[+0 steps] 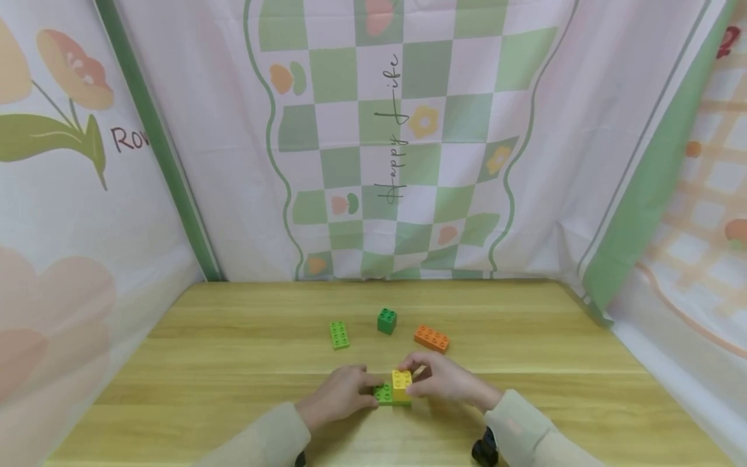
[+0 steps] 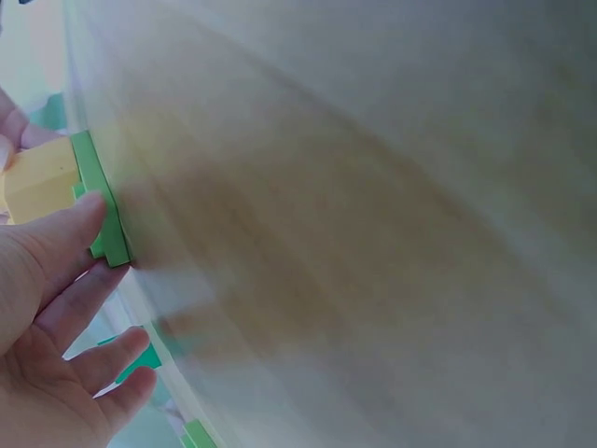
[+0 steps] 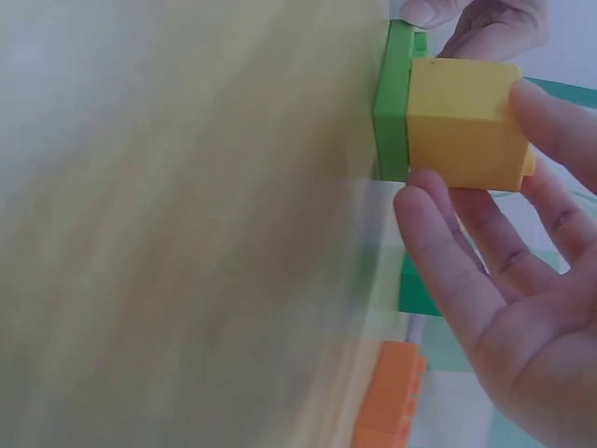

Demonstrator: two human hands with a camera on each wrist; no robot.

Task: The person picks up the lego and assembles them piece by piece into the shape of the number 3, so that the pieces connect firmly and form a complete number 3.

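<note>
A yellow brick [image 1: 401, 381] sits on one end of a flat green brick [image 1: 382, 393] on the wooden table [image 1: 233, 363], near its front edge. My left hand [image 1: 363, 390] holds the green brick from the left; in the left wrist view its index finger [image 2: 65, 238] lies along the green brick [image 2: 98, 201] beside the yellow brick [image 2: 37, 177]. My right hand [image 1: 417, 380] pinches the yellow brick from the right. In the right wrist view its thumb and fingers [image 3: 448, 243] close on the yellow brick [image 3: 462, 121], which is against the green brick [image 3: 392, 103].
Behind the hands lie a light green brick [image 1: 339, 335], a dark green cube [image 1: 386, 321] and an orange brick [image 1: 432, 338]. Patterned cloth walls [image 1: 408, 162] enclose the table at the back and both sides.
</note>
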